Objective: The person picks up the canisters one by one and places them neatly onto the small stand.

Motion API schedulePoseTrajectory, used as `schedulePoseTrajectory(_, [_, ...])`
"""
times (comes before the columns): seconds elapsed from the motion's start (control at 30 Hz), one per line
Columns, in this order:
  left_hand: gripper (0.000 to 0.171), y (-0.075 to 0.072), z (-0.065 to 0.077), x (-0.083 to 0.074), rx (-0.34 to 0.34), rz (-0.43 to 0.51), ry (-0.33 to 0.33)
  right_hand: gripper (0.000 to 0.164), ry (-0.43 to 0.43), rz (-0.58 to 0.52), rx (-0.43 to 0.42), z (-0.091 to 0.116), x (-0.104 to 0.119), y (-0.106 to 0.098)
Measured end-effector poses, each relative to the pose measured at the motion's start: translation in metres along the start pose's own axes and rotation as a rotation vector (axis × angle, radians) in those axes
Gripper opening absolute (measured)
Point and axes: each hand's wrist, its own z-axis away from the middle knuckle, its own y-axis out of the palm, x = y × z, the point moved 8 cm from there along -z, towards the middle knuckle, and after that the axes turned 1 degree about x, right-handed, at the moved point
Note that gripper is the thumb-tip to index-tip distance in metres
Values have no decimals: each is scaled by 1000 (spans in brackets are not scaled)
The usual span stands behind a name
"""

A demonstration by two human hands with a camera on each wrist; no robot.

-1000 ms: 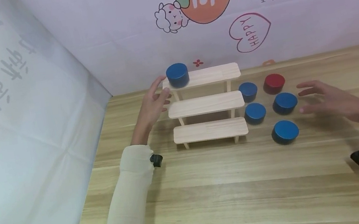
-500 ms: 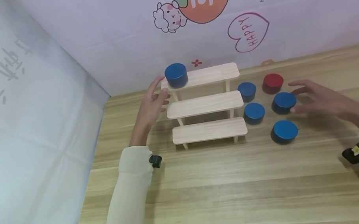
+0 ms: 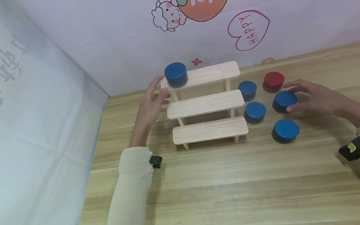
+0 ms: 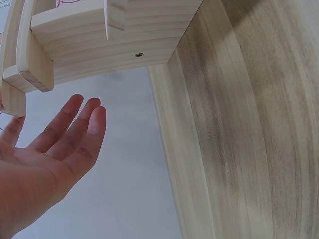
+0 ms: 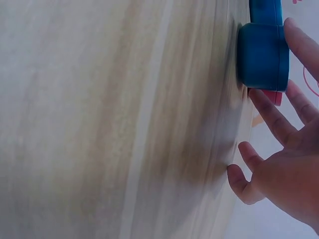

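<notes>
At left: left hand [image 3: 150,107], fingers loosely spread, beside top tier of wooden rack [image 3: 209,130]. Right of rack: blue cylinder [image 3: 284,100], upright on surface [image 3: 217,198] in front of red cylinder [image 3: 273,81], no long axis. Far right, nearer: right hand [image 3: 316,98], thumb and fingers curved around blue cylinder.

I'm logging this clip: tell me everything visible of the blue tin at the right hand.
The blue tin is a short, round, smooth container that looks metallic, with a flat top and a seam near the upper edge. It stands upright on the wood-grain table, right of the wooden stand, between the red tin and the nearest blue one. The right hand brackets it, thumb nearside, fingers farside, apparently touching. Contents are hidden.
</notes>
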Motion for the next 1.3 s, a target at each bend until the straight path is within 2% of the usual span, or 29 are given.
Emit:
schedulePoseTrajectory(0.6, [54,1,0,0,-3,-4,12,79,5,59,-18,-3,-1,1])
schedulePoseTrajectory(0.8, [51,0,-2,2,-5,5,-8,78,8,70,-21,-3,0,2])
schedulePoseTrajectory(1.3, [51,0,-2,1,1,5,-12,71,-38,16,-50,2,14,-5])
